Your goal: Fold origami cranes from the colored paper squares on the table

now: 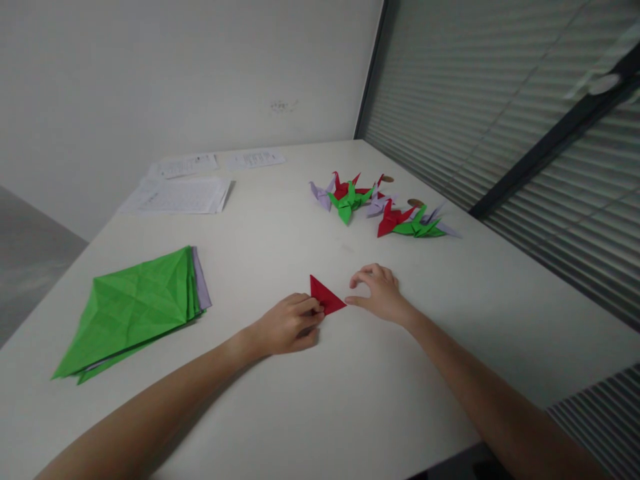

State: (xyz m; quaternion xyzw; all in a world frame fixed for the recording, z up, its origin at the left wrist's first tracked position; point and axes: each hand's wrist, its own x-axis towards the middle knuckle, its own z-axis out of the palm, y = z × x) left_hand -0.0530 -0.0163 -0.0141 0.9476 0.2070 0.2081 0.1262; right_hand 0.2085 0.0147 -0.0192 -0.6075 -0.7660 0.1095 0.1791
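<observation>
A small red paper folded into a triangle (325,296) lies on the white table (280,253) in front of me. My left hand (289,325) has its fingers curled and pinches the triangle's left edge. Just right of the paper rests my right hand (379,293), fingers spread and arched, its thumb tip almost at the triangle's right point, holding nothing.
A stack of creased green and lilac paper sheets (135,308) lies at the left. Several folded cranes (383,207) in red, green and lilac sit at the back right. Printed white sheets (177,195) lie at the far side. Blinds (525,120) run along the right.
</observation>
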